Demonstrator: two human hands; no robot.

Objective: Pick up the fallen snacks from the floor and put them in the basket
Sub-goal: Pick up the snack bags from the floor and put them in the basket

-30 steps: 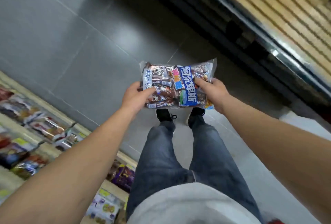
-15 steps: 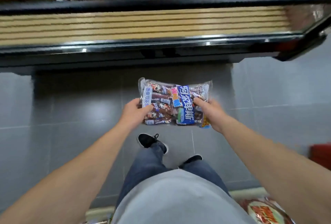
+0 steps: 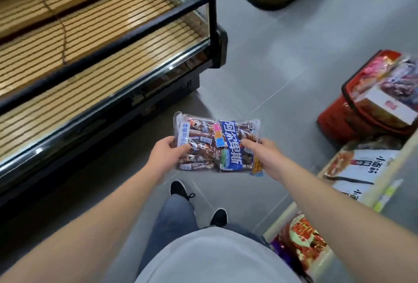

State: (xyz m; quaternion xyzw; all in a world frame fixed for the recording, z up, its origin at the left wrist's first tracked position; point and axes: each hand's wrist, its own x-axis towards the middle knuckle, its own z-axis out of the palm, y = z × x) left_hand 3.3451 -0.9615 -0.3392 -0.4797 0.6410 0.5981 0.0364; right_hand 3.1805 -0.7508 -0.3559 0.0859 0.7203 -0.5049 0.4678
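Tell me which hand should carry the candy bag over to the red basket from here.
The right hand, probably. It already grips the candy bag's right edge, and the red basket sits on the floor to that same side. The left hand holds the far edge and would have to cross the body.

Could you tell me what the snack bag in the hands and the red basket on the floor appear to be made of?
Snack bag: clear, glossy plastic film, apparently; it crinkles, glints, shows wrapped pieces inside. Red basket: probably fabric or soft plastic with dark trim; too blurred to say.
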